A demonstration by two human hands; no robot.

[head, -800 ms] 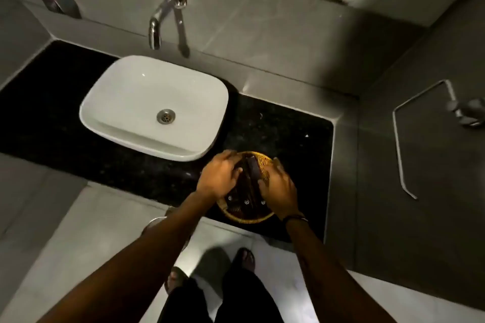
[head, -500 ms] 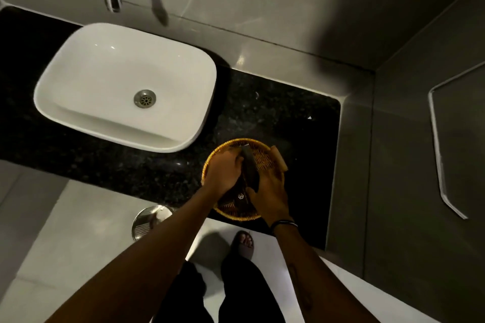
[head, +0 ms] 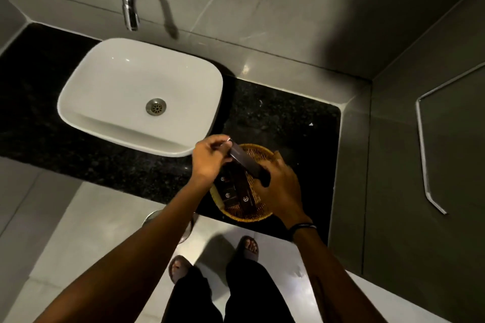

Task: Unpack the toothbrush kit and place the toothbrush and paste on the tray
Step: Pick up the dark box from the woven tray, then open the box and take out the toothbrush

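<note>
A round woven wicker tray sits on the black counter at the front right. Both hands hold a long dark toothbrush kit box tilted above it. My left hand pinches the box's upper end, where a pale flap or tip shows. My right hand grips its lower end. Several other dark boxes with small white logos lie in the tray under the hands. The kit's contents are hidden.
A white basin stands on the black granite counter to the left, under a chrome tap. Grey tiled walls close the back and right, with a metal rail on the right wall. My sandalled feet are on the floor below.
The kit box has been lifted out of the tray and tilted. My left hand has moved up to its far end. The camera has shifted a little.
</note>
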